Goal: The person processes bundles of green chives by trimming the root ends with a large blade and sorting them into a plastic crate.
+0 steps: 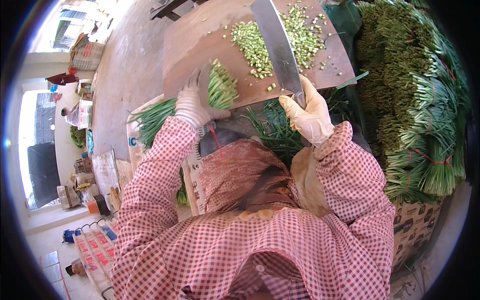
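Observation:
My left hand (194, 102), in a whitish striped glove, is closed round a bunch of green chive stalks (221, 86). Their pale cut ends lie on the near left part of a brown cutting board (186, 50), while the long green ends trail off to the left. My right hand (311, 114), in a cream rubber glove, grips a large knife (278, 44) by its handle. The broad blade points away from me over the board and hides part of a pile of short chopped stalk pieces (250, 46). A few pieces are scattered around it.
Tied bundles of green stalks (425, 110) are stacked high on the right, above a patterned carton (416, 225). Loose green stalks (275, 131) lie below the board's near edge, by my lap. Printed crates (92, 252) stand at the lower left. Another person (72, 114) is far left.

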Demonstrator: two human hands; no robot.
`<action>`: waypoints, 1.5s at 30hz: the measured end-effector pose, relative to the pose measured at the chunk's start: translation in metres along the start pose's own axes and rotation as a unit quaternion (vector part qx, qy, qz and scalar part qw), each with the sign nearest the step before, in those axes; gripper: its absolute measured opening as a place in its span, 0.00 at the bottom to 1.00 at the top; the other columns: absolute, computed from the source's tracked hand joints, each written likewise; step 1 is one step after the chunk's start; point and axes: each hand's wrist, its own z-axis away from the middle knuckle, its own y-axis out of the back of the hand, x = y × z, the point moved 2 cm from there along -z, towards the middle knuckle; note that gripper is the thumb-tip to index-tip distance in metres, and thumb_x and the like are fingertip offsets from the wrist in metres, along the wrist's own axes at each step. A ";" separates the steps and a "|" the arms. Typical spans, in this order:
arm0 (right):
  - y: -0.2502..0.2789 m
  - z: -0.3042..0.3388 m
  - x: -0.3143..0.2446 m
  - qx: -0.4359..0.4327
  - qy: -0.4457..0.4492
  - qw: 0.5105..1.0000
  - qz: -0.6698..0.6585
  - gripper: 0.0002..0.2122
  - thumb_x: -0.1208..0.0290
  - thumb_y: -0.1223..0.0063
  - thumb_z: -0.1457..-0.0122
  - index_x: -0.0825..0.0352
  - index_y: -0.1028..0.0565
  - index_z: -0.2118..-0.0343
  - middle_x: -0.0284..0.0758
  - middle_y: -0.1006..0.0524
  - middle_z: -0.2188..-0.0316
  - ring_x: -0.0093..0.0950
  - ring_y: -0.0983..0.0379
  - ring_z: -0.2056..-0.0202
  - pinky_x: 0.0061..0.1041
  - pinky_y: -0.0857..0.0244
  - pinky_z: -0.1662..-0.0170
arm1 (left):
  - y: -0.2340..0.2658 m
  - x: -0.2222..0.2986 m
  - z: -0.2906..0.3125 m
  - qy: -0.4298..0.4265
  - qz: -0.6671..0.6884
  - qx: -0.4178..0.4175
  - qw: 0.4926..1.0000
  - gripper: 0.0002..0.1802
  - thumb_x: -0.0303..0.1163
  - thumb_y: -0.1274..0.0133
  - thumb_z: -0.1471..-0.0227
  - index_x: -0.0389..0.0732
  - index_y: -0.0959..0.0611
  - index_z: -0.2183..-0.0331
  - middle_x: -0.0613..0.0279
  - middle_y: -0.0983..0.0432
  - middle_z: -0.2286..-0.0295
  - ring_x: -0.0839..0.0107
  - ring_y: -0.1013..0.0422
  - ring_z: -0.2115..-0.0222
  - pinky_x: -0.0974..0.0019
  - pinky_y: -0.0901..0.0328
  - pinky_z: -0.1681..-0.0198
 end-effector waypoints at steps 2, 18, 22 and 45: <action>-0.008 0.001 -0.003 -0.029 -0.013 0.999 -0.018 0.25 0.79 0.47 0.39 0.71 0.39 0.40 0.32 0.28 0.52 0.18 0.33 0.53 0.17 0.39 0.48 | 0.004 -0.004 -0.006 0.026 0.044 -0.018 0.999 0.75 0.56 0.27 0.79 0.38 0.50 0.36 0.40 0.42 0.41 0.50 0.42 0.40 0.59 0.43 0.39; -0.029 0.000 0.011 -0.002 -0.018 0.996 0.091 0.17 0.77 0.55 0.38 0.68 0.33 0.46 0.33 0.25 0.71 0.20 0.29 0.78 0.21 0.32 0.72 | 0.014 -0.011 -0.022 0.007 0.050 -0.065 0.997 0.64 0.51 0.27 0.80 0.38 0.37 0.41 0.45 0.30 0.49 0.56 0.31 0.48 0.62 0.38 0.43; -0.040 -0.019 0.000 -0.027 -0.012 0.939 0.343 0.16 0.77 0.58 0.38 0.68 0.36 0.47 0.38 0.25 0.71 0.25 0.28 0.78 0.26 0.33 0.74 | 0.025 -0.001 -0.022 0.030 0.027 -0.078 0.996 0.59 0.52 0.28 0.76 0.37 0.34 0.43 0.43 0.28 0.51 0.53 0.29 0.50 0.60 0.35 0.46; -0.077 -0.010 -0.063 -0.133 -0.066 0.812 0.565 0.07 0.75 0.56 0.38 0.69 0.39 0.60 0.40 0.29 0.81 0.33 0.29 0.81 0.33 0.35 0.78 | 0.040 0.004 -0.031 0.043 0.015 -0.170 0.984 0.51 0.47 0.30 0.69 0.37 0.32 0.44 0.45 0.26 0.52 0.53 0.29 0.51 0.58 0.34 0.47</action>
